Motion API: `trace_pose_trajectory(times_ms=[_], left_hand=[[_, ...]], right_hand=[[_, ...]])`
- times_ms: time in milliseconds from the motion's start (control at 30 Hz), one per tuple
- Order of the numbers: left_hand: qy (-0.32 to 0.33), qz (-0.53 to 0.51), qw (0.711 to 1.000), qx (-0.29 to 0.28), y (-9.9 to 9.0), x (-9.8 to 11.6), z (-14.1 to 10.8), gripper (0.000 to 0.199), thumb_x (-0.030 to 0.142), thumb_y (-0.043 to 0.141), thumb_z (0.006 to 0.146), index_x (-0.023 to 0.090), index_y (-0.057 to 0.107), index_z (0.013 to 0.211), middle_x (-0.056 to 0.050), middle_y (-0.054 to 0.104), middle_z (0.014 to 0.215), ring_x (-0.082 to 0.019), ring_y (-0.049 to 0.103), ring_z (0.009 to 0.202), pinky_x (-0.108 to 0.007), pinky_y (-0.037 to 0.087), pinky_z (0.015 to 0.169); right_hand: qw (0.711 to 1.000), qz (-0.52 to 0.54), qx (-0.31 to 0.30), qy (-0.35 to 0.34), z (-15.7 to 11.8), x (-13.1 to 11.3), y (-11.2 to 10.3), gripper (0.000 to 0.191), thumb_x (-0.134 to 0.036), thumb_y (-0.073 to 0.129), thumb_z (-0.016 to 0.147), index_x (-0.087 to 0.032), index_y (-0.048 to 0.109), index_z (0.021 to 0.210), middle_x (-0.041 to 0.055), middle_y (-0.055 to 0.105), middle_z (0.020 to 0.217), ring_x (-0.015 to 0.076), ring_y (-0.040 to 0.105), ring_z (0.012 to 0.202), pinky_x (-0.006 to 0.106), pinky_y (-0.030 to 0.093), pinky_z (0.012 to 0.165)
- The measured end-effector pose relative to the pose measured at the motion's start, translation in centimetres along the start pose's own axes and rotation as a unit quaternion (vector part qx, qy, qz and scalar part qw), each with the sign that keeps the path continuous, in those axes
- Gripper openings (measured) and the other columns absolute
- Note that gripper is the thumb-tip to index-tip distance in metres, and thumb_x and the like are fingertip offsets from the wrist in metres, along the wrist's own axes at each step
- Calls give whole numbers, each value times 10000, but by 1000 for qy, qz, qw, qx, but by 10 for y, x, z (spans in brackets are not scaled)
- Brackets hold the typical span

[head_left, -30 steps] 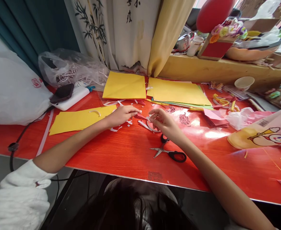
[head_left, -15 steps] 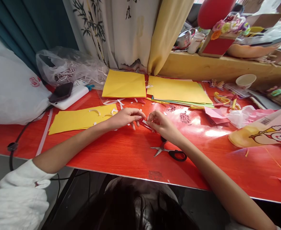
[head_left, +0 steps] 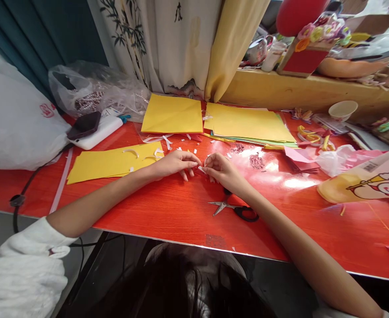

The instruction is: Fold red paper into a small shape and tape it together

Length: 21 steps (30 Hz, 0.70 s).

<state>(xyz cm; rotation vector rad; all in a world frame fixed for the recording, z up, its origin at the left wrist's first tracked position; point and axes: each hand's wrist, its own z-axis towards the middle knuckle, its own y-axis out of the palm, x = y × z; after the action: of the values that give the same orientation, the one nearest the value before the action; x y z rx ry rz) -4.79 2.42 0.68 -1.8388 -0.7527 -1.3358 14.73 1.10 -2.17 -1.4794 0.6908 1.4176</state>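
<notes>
My right hand (head_left: pixel 221 171) pinches a small, narrow white paper strip (head_left: pixel 201 169) above the red table, its fingers curled together. Close beside it on the left is my left hand (head_left: pixel 177 164), thumb and index fingertips drawn together near the strip's end. Whatever lies between those left fingertips is too small to make out. Below my right hand, black-handled scissors (head_left: pixel 221 206) lie with their blades apart, partly hidden by the wrist. Long yellow paper sheets (head_left: pixel 98 164) lie beyond my left forearm, with curled white paper scraps (head_left: pixel 130 153) on them.
Two stacks of yellow paper (head_left: pixel 173 114) and coloured sheets (head_left: pixel 247 123) lie at the back. Right of them are pink paper (head_left: pixel 300 158) and a drink cup (head_left: pixel 363 183). A phone (head_left: pixel 83 125) and a white plastic bag (head_left: pixel 18 119) stand on the left.
My hands stay almost in place; the left fingertips have drawn slightly closer together. The view has shifted very little. Scissors and paper stacks lie as before.
</notes>
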Motion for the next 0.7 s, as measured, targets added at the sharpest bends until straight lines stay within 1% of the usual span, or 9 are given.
trace_pose_trajectory(times_ms=[200,500,700], left_hand=[[-1,-10,1000,-4,0,-3,1,167,193,545,848,100,615,966,-39,613,780,-108,611,656,-198,536,495],[8,-8,1000,-9,1,-6,2,170,199,548,850,90,610,964,-65,623,831,-107,608,687,-196,543,509],[-6,-2,1000,-3,2,-5,2,170,188,540,850,88,603,971,-64,624,811,-102,608,662,-187,535,501]], right_hand=[[1000,-22,-1,-7,0,3,-1,183,-291,586,832,-206,425,851,-35,486,779,81,493,546,245,427,497],[998,-60,7,-15,0,4,0,173,-298,588,828,-205,443,848,-20,503,752,103,479,591,238,423,493],[998,-66,10,-14,0,5,0,163,-294,585,830,-202,451,844,-19,507,743,105,476,595,237,412,493]])
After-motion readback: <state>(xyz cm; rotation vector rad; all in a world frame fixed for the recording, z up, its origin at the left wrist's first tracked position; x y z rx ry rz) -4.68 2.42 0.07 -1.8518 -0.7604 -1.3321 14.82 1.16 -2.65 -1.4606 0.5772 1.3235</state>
